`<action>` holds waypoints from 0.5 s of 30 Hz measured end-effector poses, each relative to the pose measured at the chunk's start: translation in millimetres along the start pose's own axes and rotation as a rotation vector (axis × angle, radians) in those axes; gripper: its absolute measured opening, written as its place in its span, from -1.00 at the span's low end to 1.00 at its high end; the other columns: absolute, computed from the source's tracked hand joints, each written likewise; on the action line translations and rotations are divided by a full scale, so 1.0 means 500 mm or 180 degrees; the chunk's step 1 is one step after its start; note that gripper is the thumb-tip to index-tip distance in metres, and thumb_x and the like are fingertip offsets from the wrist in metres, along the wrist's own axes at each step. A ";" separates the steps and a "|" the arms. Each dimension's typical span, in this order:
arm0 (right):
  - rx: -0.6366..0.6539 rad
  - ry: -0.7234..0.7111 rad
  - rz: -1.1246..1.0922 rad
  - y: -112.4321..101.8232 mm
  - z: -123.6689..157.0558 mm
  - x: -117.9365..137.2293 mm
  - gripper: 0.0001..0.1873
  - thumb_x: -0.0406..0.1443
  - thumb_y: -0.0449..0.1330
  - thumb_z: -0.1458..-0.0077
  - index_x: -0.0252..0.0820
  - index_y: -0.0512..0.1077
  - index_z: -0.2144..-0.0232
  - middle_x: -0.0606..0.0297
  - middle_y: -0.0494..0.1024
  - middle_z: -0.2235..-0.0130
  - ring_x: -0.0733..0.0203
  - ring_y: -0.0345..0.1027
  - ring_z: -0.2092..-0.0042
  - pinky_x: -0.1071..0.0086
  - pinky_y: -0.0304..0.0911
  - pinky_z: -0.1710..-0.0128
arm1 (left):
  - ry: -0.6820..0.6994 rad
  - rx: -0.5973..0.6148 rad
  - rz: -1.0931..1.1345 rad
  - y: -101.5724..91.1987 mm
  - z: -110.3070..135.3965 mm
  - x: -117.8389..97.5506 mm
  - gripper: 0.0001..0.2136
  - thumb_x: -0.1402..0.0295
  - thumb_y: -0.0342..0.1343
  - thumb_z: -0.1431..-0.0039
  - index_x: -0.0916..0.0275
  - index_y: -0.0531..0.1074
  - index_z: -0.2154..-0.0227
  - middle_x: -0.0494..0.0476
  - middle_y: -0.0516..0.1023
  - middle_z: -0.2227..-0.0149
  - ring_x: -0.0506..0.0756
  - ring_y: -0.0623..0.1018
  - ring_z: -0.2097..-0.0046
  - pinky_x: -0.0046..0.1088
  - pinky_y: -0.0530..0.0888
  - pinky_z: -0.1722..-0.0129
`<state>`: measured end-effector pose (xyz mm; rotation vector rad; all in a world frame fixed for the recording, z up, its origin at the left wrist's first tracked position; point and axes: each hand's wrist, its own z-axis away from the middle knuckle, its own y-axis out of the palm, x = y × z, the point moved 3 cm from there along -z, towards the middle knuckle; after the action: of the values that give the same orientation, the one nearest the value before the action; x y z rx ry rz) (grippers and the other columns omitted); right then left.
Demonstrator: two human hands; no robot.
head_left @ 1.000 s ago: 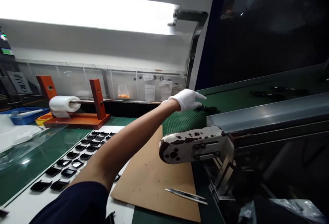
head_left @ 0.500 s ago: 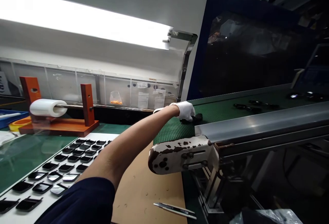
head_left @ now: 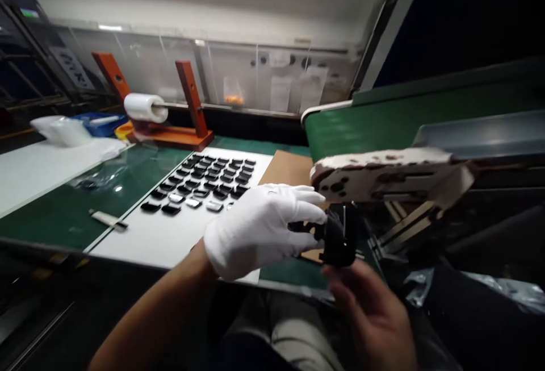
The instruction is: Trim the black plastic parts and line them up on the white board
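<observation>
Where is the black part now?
In the head view, right of centre, the black part sits at the fingertips of the white-gloved left hand, above the bare right hand and below the conveyor's stained end plate.

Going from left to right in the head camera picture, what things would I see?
white board → green mat → white tray of black pieces → white-gloved left hand → black part → bare right hand

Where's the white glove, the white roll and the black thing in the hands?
White glove [head_left: 259,232], head view, on its back.
White roll [head_left: 140,107], head view, on its middle.
Black object [head_left: 338,241], head view, on its side.
</observation>
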<state>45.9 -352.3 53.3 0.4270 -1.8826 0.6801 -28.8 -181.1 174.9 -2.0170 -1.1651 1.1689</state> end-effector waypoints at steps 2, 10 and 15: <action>-0.0149 -0.0083 -0.0537 0.021 -0.026 0.004 -0.75 -0.24 0.25 -0.03 0.02 0.44 0.18 0.36 0.56 0.24 0.25 0.42 0.23 0.43 0.33 0.24 | -0.0257 0.0389 -0.0046 0.031 0.022 0.003 -0.89 0.35 0.16 -0.12 0.17 0.56 0.31 0.04 0.53 0.07 0.06 0.53 0.09 -0.50 0.42 0.08; -0.0572 0.0758 -0.1886 0.056 -0.053 -0.034 -0.79 -0.32 0.41 0.23 -0.14 0.51 0.44 0.44 0.54 0.46 0.43 0.32 0.45 0.58 0.26 0.43 | -0.0804 0.1059 0.0109 0.081 0.026 0.048 -0.79 0.27 0.23 -0.03 0.04 0.56 0.22 -0.04 0.49 -0.02 0.11 0.51 0.04 -0.51 0.41 0.07; -0.1068 0.1697 -0.2528 0.049 -0.050 -0.041 -0.65 -0.29 0.51 0.51 -0.16 0.53 0.53 0.38 0.58 0.49 0.44 0.38 0.51 0.63 0.34 0.49 | -0.1485 0.0230 0.0672 0.034 0.098 0.092 -0.66 0.21 0.17 -0.09 0.11 0.47 0.05 0.01 0.52 0.00 0.11 0.50 -0.02 -0.46 0.40 -0.03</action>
<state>57.7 -317.9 35.6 0.6419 -1.1434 -0.0658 -52.9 -148.3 119.0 -1.9014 -1.1122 1.8323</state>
